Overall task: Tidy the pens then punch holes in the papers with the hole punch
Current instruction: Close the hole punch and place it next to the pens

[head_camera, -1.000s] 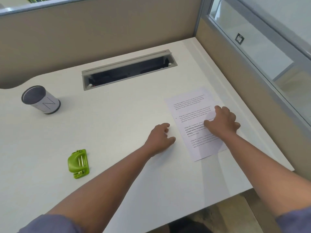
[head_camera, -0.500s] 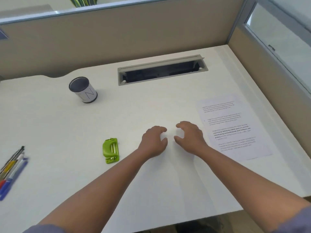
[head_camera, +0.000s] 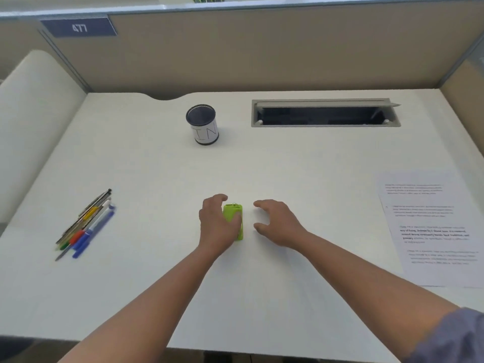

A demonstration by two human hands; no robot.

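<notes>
A green hole punch lies on the white desk near its middle. My left hand covers the punch's left side with loosely curled fingers and its thumb across the top; whether it grips is unclear. My right hand hovers just right of the punch, fingers loosely curled, holding nothing. Several pens lie in a loose bundle at the left. An upright dark-rimmed pen cup stands at the back centre. A printed paper lies flat at the right edge.
A grey cable slot with its lid raised is set into the desk at the back right. Beige partition walls close off the back and sides. A numbered blue sign hangs top left.
The view has swung left, bringing the pens fully into sight. Both hands left the paper and moved left; my left hand now overlaps the hole punch.
</notes>
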